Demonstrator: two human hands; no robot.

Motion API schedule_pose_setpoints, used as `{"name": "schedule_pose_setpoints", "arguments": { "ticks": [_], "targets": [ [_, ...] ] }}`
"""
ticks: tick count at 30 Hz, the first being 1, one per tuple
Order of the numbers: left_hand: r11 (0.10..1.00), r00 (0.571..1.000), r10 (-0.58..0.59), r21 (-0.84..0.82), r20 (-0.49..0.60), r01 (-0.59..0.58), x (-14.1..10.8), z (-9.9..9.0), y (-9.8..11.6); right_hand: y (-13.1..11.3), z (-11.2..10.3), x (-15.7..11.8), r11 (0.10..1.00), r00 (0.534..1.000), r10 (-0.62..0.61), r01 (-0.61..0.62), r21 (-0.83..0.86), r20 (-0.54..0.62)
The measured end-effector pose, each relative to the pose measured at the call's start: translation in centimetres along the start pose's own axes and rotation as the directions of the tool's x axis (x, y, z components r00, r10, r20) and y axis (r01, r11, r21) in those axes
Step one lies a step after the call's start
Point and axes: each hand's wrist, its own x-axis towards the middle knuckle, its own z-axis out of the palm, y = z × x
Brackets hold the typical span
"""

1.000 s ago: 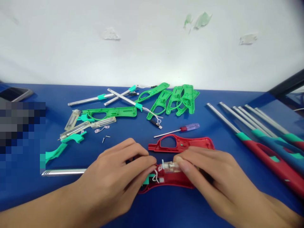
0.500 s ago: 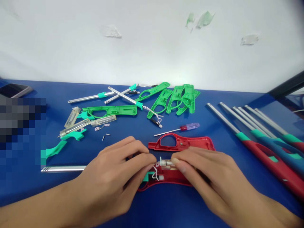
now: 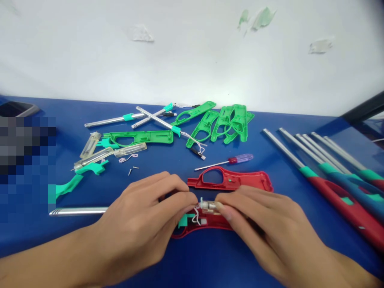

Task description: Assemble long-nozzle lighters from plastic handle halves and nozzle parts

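Note:
My right hand pinches a clear lighter fuel tank, its pale valve tip pointing left. Thumb and fingers of my left hand press together right at that tip, on a small pinkish-white clip that is mostly hidden. Below them lies a red lighter handle half, inner side up. Inside it are a teal trigger and a black igniter with looped white wires. A silver lighter tube reaches out left from under my left hand.
The other red handle half and a screwdriver lie beyond my hands. Green handle halves, fuel tanks, loose screws and silver tubes are spread behind. Several assembled lighters lie at right, a phone at far left.
Both hands stay almost where they were, with the tank's valve tip slightly further left. The view has shifted a little; the things on the table have not moved.

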Motion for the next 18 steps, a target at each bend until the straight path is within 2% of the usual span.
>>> {"name": "schedule_pose_setpoints", "arguments": {
  "ticks": [12,18],
  "targets": [
    [0.999,0.999,0.029,0.038,-0.018,-0.028,-0.02,-0.02,0.15,-0.5,0.5,0.14,0.997,0.996,-0.058,0.054,-0.06,-0.07],
    [0.994,0.998,-0.056,0.091,-0.03,0.059,0.16,-0.19,0.56,-0.52,0.53,-0.3,1.0,0.997,0.01,-0.01,0.001,-0.078]
  ]
}}
